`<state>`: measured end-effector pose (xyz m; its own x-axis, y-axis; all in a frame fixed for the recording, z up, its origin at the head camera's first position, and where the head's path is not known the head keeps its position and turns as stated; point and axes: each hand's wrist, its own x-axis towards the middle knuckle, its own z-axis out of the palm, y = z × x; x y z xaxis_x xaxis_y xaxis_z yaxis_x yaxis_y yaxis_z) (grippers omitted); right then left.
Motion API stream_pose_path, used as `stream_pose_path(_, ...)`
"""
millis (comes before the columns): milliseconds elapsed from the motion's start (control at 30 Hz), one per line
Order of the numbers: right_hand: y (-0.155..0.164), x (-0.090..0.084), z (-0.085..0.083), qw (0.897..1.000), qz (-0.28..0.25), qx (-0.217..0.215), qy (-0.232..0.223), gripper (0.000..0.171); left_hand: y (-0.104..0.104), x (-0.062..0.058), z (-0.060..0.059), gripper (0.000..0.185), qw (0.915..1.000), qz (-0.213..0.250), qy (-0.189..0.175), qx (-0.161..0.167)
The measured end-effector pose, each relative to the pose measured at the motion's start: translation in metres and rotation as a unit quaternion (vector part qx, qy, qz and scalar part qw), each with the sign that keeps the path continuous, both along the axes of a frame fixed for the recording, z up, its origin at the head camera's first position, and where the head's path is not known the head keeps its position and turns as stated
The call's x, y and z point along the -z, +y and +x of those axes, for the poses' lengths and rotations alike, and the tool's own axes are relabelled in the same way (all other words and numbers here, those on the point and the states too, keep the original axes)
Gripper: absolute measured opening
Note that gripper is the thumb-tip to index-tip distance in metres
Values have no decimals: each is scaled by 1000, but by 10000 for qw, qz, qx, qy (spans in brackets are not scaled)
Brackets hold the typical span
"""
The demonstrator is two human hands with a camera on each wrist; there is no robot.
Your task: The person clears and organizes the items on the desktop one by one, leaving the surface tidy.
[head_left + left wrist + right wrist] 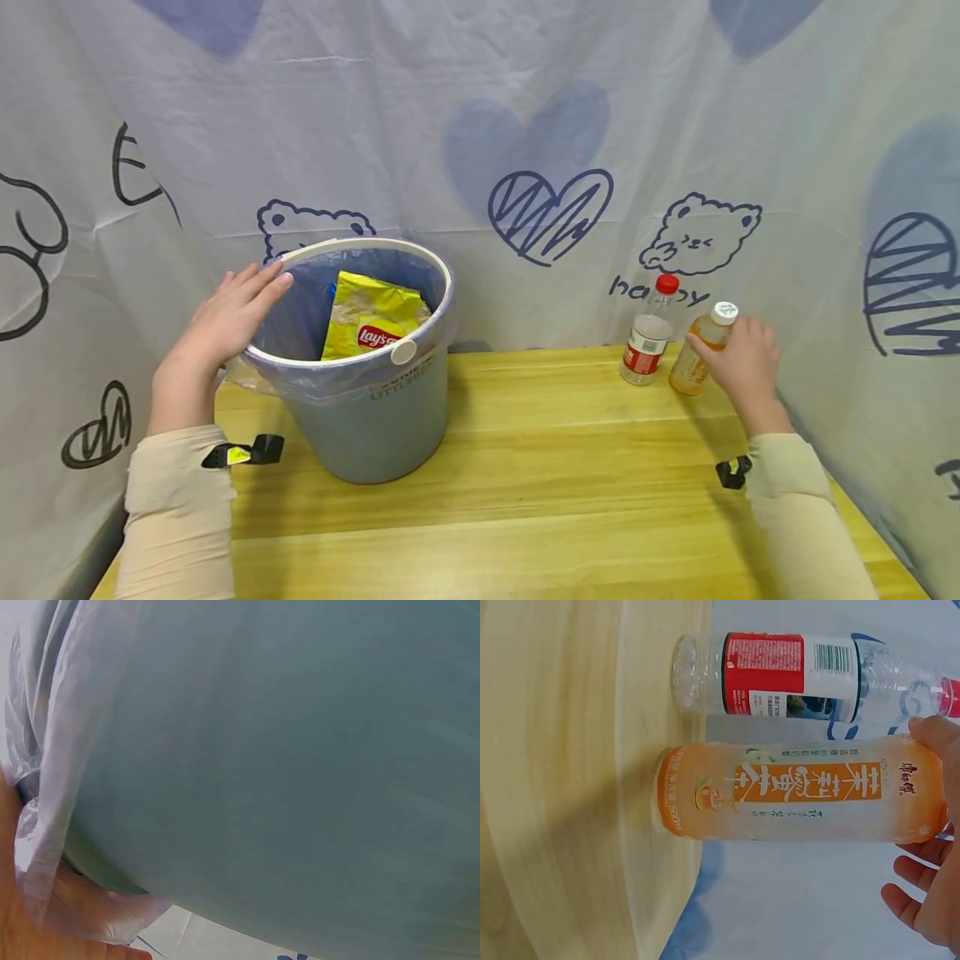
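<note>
In the head view my left hand [228, 317] lies with straight fingers over the left rim of a grey-blue bucket [371, 425], which has a clear plastic liner. A yellow Lay's chip bag [367, 312] sticks up inside it. On the right, my right hand [746, 362] grips an orange-labelled tea bottle [780, 795] near its top, thumb on one side and fingers on the other. The bottle is upright with a white cap; whether its base touches the table I cannot tell. Beside it, to the left, stands a clear bottle [647, 342] with a red cap and red-and-white label.
Both bottles are near the back right of the wooden table [525, 475]. Behind and at the sides hangs a white curtain [420, 150] with hearts and bear drawings. The bucket's white handle joins at a round knob [403, 351] on its front.
</note>
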<state>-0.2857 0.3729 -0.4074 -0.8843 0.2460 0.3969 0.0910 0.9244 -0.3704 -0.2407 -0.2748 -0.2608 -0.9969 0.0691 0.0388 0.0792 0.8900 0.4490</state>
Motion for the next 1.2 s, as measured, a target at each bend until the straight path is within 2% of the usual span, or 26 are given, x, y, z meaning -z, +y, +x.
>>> stream_pose_path(300,-9,3,17,9996,259,-64,95,74,2,0,0,74,10000,40,5,28)
stream_pose_path(533,-13,8,29,9995,185,-109,211,70,4,-3,-1,74,10000,-1,28,62)
stream_pose_path(900,-19,18,41,9963,76,-293,808,66,1,-3,-1,73,9999,21,-25,106)
stream_pose_path(1200,-19,22,49,9908,-37,-602,1214,66,0,0,1,73,10000,53,28,53)
